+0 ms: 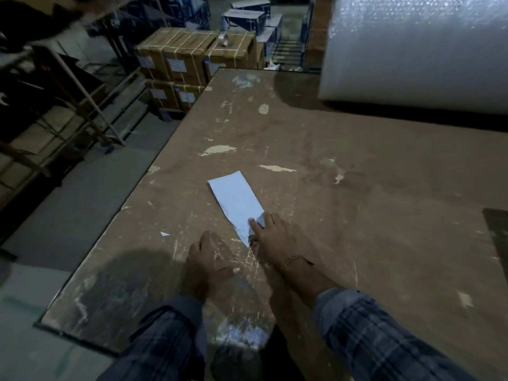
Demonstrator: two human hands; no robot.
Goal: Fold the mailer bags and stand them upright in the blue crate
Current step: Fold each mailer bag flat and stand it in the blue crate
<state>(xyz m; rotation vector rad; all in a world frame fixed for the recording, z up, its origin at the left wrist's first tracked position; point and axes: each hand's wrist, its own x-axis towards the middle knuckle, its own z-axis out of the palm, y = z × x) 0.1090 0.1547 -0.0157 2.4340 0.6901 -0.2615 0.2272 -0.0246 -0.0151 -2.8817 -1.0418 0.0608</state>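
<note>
At frame centre the right hand point(270, 232) pinches the folded mailer bag's point(236, 200) near end, probably to lift it off the table point(357, 188), while the left hand point(209, 259) rests loosely open, holding nothing.

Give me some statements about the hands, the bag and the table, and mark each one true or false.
1. The right hand touches the near end of the mailer bag. True.
2. The left hand holds the bag up in the air. False: it is above the table beside the bag, and the bag lies flat.
3. A big roll of bubble wrap lies at the far right of the table. True.
4. The bag stands upright in a blue crate. False: no crate is in view, and the bag is on the table.
5. The right wrist wears a bracelet. True.
</note>
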